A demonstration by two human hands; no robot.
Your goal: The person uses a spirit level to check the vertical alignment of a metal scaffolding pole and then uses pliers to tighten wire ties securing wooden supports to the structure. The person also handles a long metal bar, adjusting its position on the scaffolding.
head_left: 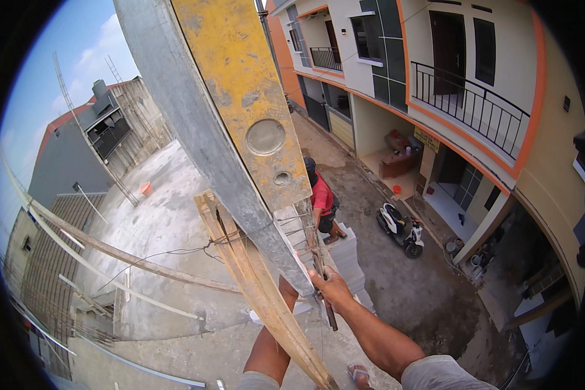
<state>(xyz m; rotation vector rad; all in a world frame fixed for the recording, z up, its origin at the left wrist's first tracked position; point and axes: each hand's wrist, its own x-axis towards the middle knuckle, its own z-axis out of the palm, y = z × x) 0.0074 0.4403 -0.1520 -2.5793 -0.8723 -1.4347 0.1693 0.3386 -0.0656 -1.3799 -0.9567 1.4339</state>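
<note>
Gripping what appears to be a dark, slender metal rod (332, 318), the right hand (331, 290) is closed narrow beside the lower end of the long grey straight-edged beam (195, 104). The left hand (288, 292) is largely hidden behind pale brown wooden boards (257, 286); its grip cannot be told. A scuffed yellow rectangular spirit level (240, 84) lies along the beam, above both hands. Step in hand, as judged: steadying the beam's lower end. Next move, as judged, calls for firm, even control. Count: one beam, one level, one gripped rod, at least two boards, one red-shirted co-worker (320, 198), one white-and-black scooter (402, 227).
</note>
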